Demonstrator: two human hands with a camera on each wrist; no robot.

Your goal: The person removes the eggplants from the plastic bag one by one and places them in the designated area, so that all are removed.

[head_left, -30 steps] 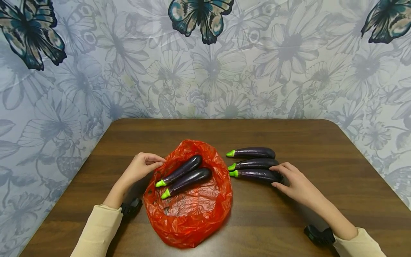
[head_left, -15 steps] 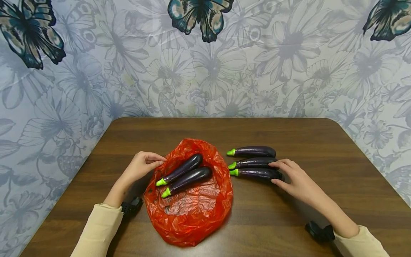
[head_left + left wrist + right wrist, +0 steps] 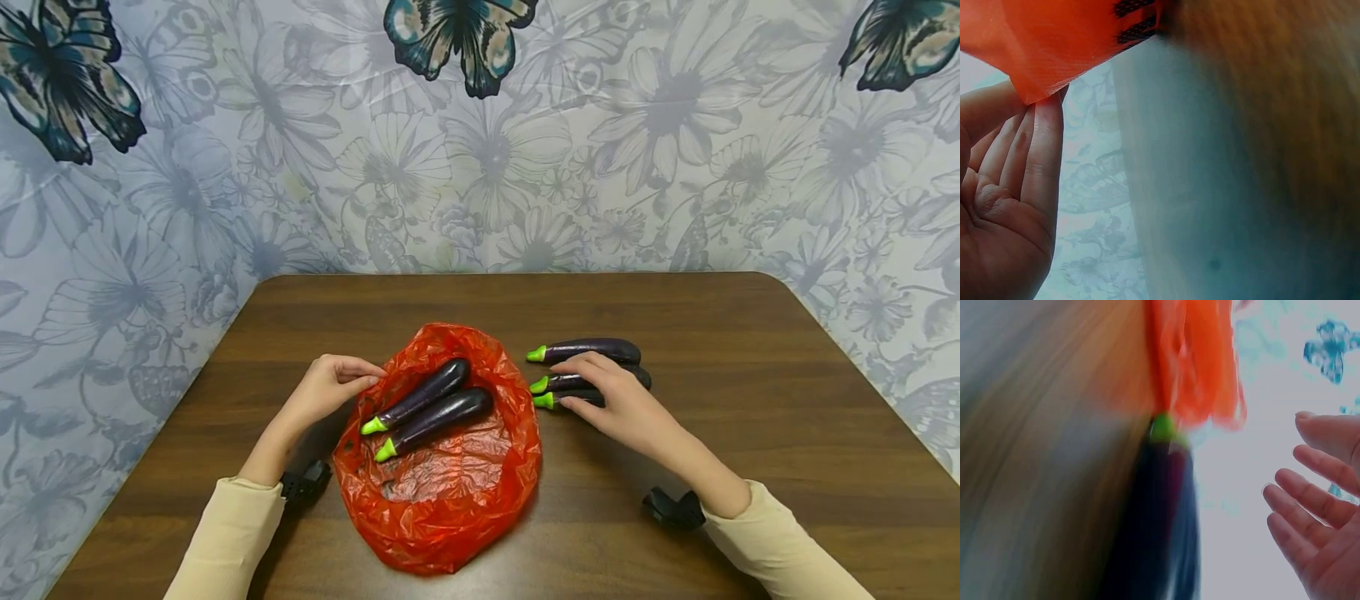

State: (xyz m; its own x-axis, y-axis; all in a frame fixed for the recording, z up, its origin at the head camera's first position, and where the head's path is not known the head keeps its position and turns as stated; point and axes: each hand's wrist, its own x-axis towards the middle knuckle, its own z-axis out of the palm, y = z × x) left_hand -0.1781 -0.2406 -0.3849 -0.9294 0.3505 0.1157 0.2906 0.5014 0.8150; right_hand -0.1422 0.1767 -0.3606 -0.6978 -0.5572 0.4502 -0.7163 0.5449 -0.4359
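A red plastic bag (image 3: 450,533) lies with its mouth rolled wide, and two dark eggplants (image 3: 442,423) with green caps rest in it. My left hand (image 3: 333,390) pinches the bag's left edge between thumb and fingers; the left wrist view shows this pinch on the red film (image 3: 1054,56). To the right of the bag, three more eggplants (image 3: 592,350) lie side by side, caps toward the bag. Over the nearer two hovers my right hand (image 3: 618,400), partly hiding them. Its fingers (image 3: 1310,472) are spread with nothing between them in the right wrist view, beside a blurred eggplant (image 3: 1157,519).
The brown wooden table (image 3: 750,358) has rounded far corners and meets a wall covering (image 3: 487,183) printed with flowers and butterflies. Black wrist devices (image 3: 306,482) sit under both forearms.
My right hand has moved left along the three eggplants, from their rounded ends toward their green caps. The left hand keeps its pinch on the bag, and the eggplants stay in place.
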